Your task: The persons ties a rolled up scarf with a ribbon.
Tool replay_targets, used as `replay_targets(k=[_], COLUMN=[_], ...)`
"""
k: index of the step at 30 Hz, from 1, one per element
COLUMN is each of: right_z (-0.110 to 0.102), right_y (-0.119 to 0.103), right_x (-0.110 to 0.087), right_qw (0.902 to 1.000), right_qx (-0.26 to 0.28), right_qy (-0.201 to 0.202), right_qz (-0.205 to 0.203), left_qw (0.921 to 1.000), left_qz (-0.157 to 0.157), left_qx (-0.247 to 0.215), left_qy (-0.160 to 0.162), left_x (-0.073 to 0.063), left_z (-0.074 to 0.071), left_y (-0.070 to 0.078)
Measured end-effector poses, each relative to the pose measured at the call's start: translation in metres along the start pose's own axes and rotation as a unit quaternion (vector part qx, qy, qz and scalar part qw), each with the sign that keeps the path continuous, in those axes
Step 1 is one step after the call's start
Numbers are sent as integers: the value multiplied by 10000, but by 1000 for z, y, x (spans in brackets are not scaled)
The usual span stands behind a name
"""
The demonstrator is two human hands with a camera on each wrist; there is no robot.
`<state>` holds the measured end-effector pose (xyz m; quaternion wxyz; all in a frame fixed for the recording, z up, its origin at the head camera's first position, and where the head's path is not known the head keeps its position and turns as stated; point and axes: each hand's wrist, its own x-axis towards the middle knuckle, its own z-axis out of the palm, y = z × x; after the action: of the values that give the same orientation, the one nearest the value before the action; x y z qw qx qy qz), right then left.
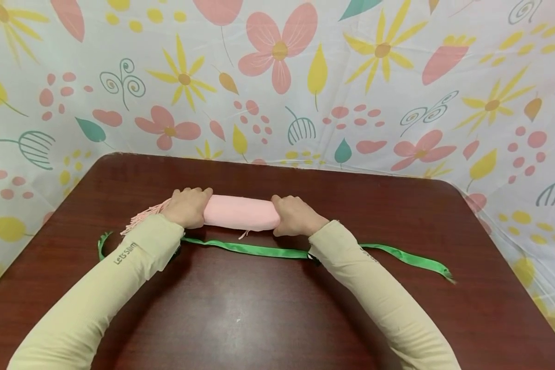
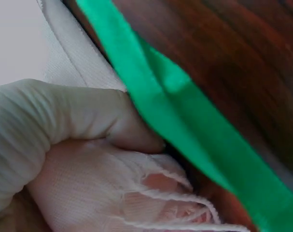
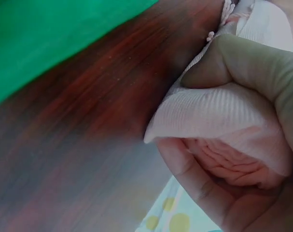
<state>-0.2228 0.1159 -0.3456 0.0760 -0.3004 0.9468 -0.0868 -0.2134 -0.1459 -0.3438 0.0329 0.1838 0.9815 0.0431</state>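
Observation:
A pink fringed scarf (image 1: 241, 212), rolled into a thick bundle, lies crosswise between the two hands. My left hand (image 1: 187, 206) grips its left end, where fringe (image 1: 143, 215) spreads past the fingers toward the table's left side. In the left wrist view the thumb (image 2: 112, 116) presses into the cloth above twisted tassels. The roll's right end is in the grasp of my right hand (image 1: 298, 216). Seen from the right wrist, its folded layers (image 3: 233, 159) show between thumb and curled fingers. A green ribbon (image 1: 254, 250) runs along the table just in front of the roll.
The ribbon's frayed right tip (image 1: 446, 273) points to the table's right side, and both forearms cross over parts of it. A dark reddish-brown table (image 1: 240, 313) with rounded far corners carries everything. Behind it hangs a flower-patterned curtain (image 1: 277, 118).

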Motion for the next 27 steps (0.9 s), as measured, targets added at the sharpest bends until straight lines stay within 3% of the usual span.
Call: replay_targets(k=[19,27], right_z=[-7,-12], right_y=[14,16], right_x=[-19,-30], right_qw=[9974,9961], right_qx=[186,259], right_qy=[670,831], right_qz=[-188,-104], left_qw=[9985,9986], left_qz=[217,247], left_qx=[147,126], left_qy=[471,441], left_x=[5,14], left_z=[-12,-13], left_y=[16,24])
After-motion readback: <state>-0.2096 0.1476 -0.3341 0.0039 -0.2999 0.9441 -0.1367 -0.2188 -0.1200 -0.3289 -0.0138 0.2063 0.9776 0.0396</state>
